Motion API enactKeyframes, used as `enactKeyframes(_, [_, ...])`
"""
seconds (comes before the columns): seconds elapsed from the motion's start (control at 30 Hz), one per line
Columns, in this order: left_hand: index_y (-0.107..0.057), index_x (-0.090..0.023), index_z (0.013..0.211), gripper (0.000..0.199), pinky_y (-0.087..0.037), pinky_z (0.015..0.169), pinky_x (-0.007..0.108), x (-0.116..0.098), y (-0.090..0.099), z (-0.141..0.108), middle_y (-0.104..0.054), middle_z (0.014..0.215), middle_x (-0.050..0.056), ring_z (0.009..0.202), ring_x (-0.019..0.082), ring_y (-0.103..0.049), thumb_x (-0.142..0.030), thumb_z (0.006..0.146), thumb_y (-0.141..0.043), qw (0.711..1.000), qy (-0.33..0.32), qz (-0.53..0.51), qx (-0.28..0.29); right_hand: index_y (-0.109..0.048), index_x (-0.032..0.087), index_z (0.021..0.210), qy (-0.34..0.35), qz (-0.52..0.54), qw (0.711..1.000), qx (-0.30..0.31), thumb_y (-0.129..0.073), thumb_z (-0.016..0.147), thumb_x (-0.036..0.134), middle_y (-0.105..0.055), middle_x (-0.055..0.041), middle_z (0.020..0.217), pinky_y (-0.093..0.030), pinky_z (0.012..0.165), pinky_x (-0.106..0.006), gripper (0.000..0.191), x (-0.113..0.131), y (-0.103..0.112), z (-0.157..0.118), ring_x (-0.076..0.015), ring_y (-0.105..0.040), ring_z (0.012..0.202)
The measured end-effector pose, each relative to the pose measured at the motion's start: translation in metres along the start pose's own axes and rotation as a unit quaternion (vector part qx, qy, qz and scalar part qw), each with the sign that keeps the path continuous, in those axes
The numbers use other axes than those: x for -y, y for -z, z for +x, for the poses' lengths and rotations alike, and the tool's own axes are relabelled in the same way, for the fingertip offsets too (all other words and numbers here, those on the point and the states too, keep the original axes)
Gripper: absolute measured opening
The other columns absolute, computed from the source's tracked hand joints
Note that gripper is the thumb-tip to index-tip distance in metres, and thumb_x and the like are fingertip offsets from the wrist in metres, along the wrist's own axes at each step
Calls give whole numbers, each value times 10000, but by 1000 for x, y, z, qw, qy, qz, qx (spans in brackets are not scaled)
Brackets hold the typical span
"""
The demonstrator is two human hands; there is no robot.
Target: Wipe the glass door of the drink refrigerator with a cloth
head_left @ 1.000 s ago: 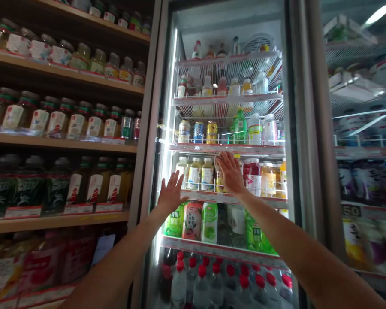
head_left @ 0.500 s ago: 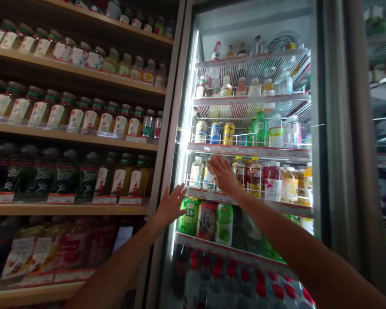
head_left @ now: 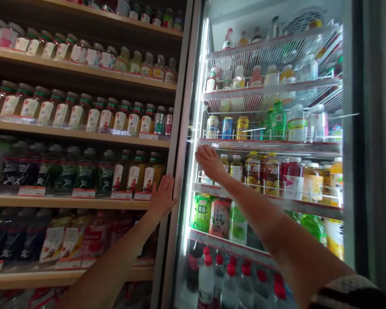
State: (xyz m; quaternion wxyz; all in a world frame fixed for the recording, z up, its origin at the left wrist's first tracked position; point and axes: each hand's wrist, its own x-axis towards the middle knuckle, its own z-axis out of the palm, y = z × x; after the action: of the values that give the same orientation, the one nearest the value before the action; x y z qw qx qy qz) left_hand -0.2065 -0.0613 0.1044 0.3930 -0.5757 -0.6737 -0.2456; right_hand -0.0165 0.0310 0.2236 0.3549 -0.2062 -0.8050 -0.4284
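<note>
Cooler [head_left: 185,86] fills most of the frame's right half; wooden shelves [head_left: 83,134] stand at left. Near the centre, our right hand [head_left: 211,163] hides some bottles [head_left: 236,168]; its fingers are bent before the cooler, their grasp we cannot tell. Our left hand [head_left: 162,195], spread and released, is by the cooler's left side.

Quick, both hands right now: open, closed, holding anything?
Left hand: open, nothing visible in it, beside the fridge frame.
Right hand: bent; whether it holds anything cannot be told.

Left hand [head_left: 162,198] by metal frame [head_left: 184,86]; right hand [head_left: 211,164] before bottle row [head_left: 271,174] in lit cooler [head_left: 260,13], cans [head_left: 227,128] one shelf above
</note>
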Motion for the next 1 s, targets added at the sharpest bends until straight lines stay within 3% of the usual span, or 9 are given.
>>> enactKeyframes(0.1, [-293, -100, 1389, 655, -196, 1093, 518, 3, 0, -3, -189, 1485, 149, 1373, 277, -186, -407, 832, -449, 1000, 19, 5, 14, -500, 150, 1237, 113, 13, 993, 15, -409, 847, 97, -415, -86, 1391, -274, 1075, -475, 404, 39, -25, -23, -275, -270, 1325])
enactKeyframes(0.2, [-298, -88, 1384, 660, -206, 1090, 514, 6, 6, -3, -191, 1485, 159, 1372, 278, -193, -428, 837, -439, 1000, 13, 10, 16, -556, 183, 1165, 206, 25, 978, 32, -404, 875, 155, -472, -57, 1346, -299, 1061, -464, 328, 55, -35, -36, -252, -333, 1288])
enactKeyframes(0.27, [-295, -80, 1382, 657, -206, 1090, 512, 6, 12, -3, -195, 1486, 161, 1373, 275, -191, -430, 843, -432, 1000, 1, 11, 13, -555, 200, 1169, 179, 25, 983, 31, -411, 866, 137, -467, -57, 1354, -288, 1061, -479, 341, 47, -29, -35, -251, -337, 1287])
enactKeyframes(0.4, [-268, -105, 1392, 646, -175, 1101, 509, -8, 18, -8, -185, 1495, 142, 1380, 257, -174, -425, 854, -426, 1000, -22, -13, 11, -465, 173, 1284, 3, 17, 1000, -9, -423, 840, 98, -382, -108, 1418, -218, 1068, -540, 452, 19, -9, -54, -287, -230, 1346])
enactKeyframes(0.47, [-259, -105, 1393, 650, -165, 1104, 508, -22, 14, -14, -171, 1499, 141, 1384, 253, -158, -423, 854, -437, 999, -34, -36, 19, -447, 172, 1302, 28, 29, 999, 3, -429, 838, 99, -372, -104, 1428, -217, 1074, -522, 470, 13, -6, -85, -273, -206, 1359])
enactKeyframes(0.6, [-271, -105, 1385, 646, -156, 1101, 519, -62, 2, -28, -181, 1495, 150, 1385, 255, -145, -432, 856, -446, 992, -89, -86, 38, -479, 227, 1272, 205, 44, 975, 70, -462, 814, 89, -444, -40, 1387, -231, 1086, -457, 478, 1, 2, -148, -210, -278, 1338])
enactKeyframes(0.77, [-300, -110, 1368, 636, -166, 1096, 525, -113, 4, -29, -226, 1479, 167, 1382, 265, -156, -441, 849, -461, 974, -154, -167, 4, -407, 211, 1331, 10, -5, 1000, -2, -467, 828, 166, -318, -71, 1464, -197, 1080, -522, 508, -31, 19, -156, -247, -161, 1382])
enactKeyframes(0.87, [-334, -121, 1347, 587, -170, 1109, 493, -144, 14, -18, -287, 1461, 159, 1375, 249, -196, -435, 860, -433, 950, -166, -261, -52, -334, 193, 1375, 12, 20, 1000, 7, -471, 811, 161, -271, -81, 1484, -198, 1093, -498, 581, -33, 22, -159, -231, -106, 1395])
enactKeyframes(1.0, [-311, -105, 1346, 519, -259, 1103, 372, -190, 20, 0, -363, 1421, 154, 1335, 188, -299, -371, 901, -335, 871, -142, -457, -110, -142, 151, 1442, 19, 47, 999, -3, -442, 824, 187, -251, -124, 1485, -211, 1098, -482, 688, -24, 18, -185, -226, -116, 1395])
